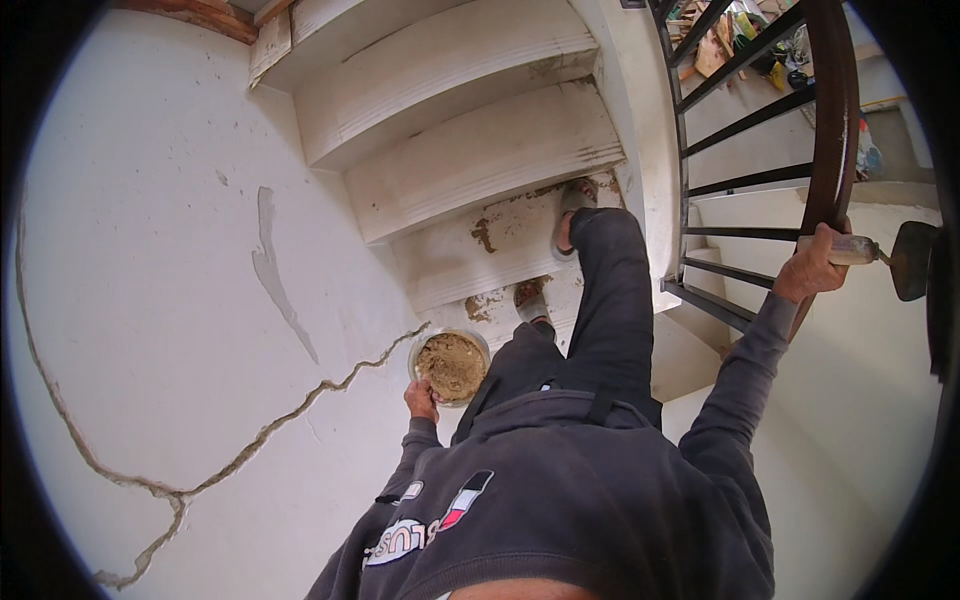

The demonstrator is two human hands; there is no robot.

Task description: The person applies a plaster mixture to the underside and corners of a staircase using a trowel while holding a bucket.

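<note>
My left hand (422, 400) is closed on the near left edge of a pale round bucket (486, 347), beside my left leg. Brown, crumbly mortar-like material (452, 366) fills the part of it I can see. Whether the fingers grip the rim or a bail is too small to tell. Out to the right, my right hand (808, 267) is wrapped round the light handle of a trowel (852, 250), whose dark blade points away to the right. That same hand lies against the brown handrail (832, 150).
White stairs (480, 170) with stained, chipped treads rise ahead; my sandaled feet (570, 215) stand on separate steps. A long jagged groove (270, 430) and a grey patch (268, 265) mark the left wall. Black balusters (745, 182) border the right, with clutter (745, 45) beyond.
</note>
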